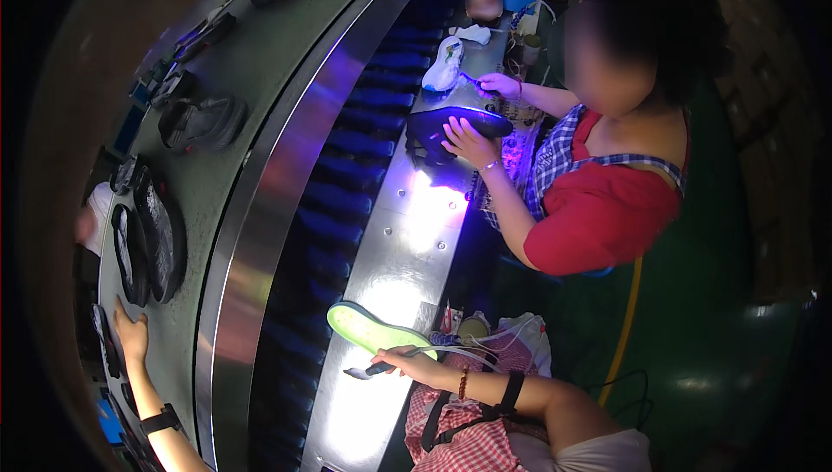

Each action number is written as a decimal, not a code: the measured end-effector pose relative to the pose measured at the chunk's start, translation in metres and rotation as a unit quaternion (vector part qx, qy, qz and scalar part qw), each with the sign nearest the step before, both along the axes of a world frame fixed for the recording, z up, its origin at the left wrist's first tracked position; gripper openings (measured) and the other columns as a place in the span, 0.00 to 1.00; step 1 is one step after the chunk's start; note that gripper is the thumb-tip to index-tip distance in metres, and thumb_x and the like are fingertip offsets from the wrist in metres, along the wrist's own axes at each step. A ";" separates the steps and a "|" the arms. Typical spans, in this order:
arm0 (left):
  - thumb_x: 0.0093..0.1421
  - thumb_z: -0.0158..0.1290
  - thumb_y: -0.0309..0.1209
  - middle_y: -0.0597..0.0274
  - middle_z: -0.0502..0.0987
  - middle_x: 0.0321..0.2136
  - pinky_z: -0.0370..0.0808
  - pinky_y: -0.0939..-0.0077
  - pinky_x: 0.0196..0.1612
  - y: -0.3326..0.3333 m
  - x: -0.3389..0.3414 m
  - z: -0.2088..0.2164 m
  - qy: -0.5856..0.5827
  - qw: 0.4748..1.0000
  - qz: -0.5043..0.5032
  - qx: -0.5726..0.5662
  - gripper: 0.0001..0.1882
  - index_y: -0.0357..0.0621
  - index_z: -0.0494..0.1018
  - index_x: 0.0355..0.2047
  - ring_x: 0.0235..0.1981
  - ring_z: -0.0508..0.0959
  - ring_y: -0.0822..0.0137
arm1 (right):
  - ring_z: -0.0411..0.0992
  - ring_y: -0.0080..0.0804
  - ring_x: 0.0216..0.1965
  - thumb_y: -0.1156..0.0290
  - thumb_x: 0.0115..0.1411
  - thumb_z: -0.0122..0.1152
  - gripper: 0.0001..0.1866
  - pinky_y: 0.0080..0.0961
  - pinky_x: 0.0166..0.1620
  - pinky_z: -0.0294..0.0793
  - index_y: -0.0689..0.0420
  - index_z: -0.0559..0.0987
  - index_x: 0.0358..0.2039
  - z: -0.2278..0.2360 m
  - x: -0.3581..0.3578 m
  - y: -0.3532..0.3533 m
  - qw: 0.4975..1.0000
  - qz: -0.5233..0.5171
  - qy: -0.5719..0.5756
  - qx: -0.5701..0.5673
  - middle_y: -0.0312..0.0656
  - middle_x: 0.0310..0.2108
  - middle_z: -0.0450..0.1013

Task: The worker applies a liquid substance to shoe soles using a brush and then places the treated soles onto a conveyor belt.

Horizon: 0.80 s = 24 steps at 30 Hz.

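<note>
My left hand [132, 338] reaches over the belt at the left, fingers stretched out and apart, holding nothing. It is nearest to a dark shoe sole [106, 342] and just in front of a pair of black soles, one of them the larger sole [159, 238]. My right hand [407, 363] is closed around the dark handle of a brush [371, 371], its tip pointing left above the metal worktop. Beside that hand lies a bright green shoe sole [368, 326], its right end partly hidden by the hand.
Across the worktop [407, 238], a co-worker [598, 186] holds a black shoe part [459, 130] and a brush near a white sole [444, 65]. A dark roller track [347, 151] runs between worktop and belt [225, 99]. Cables and a small pot [473, 328] sit beside my right arm.
</note>
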<state>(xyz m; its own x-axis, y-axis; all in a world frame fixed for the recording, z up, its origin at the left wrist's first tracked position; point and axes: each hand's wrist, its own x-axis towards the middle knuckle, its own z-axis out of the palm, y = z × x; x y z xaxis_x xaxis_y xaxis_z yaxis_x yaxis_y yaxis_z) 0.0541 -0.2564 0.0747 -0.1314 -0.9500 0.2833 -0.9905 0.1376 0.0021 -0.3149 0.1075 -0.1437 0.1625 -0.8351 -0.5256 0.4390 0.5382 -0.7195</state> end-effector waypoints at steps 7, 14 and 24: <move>0.52 0.47 0.25 0.43 0.64 0.51 0.59 0.67 0.56 0.021 -0.024 -0.005 0.031 0.997 0.003 0.077 0.33 0.39 0.51 0.59 0.54 0.63 0.50 | 0.71 0.24 0.33 0.48 0.61 0.43 0.23 0.16 0.30 0.65 0.53 0.77 0.41 -0.007 -0.008 -0.007 1.000 0.000 0.004 0.009 0.35 0.41 0.73; 0.56 0.47 0.27 0.44 0.70 0.45 0.64 0.66 0.51 0.018 -0.006 0.011 -0.053 0.996 -0.065 0.026 0.18 0.34 0.64 0.48 0.48 0.69 0.49 | 0.71 0.22 0.32 0.49 0.60 0.44 0.23 0.15 0.31 0.64 0.54 0.77 0.41 0.002 -0.014 -0.012 1.000 0.024 0.003 0.018 0.35 0.39 0.73; 0.57 0.46 0.25 0.46 0.70 0.29 0.66 0.62 0.40 0.154 -0.035 0.036 -0.053 0.996 -0.074 -0.008 0.06 0.32 0.67 0.29 0.35 0.69 0.50 | 0.67 0.16 0.29 0.49 0.58 0.47 0.22 0.13 0.27 0.60 0.54 0.79 0.37 0.006 -0.008 -0.011 0.999 -0.008 -0.017 0.027 0.32 0.31 0.74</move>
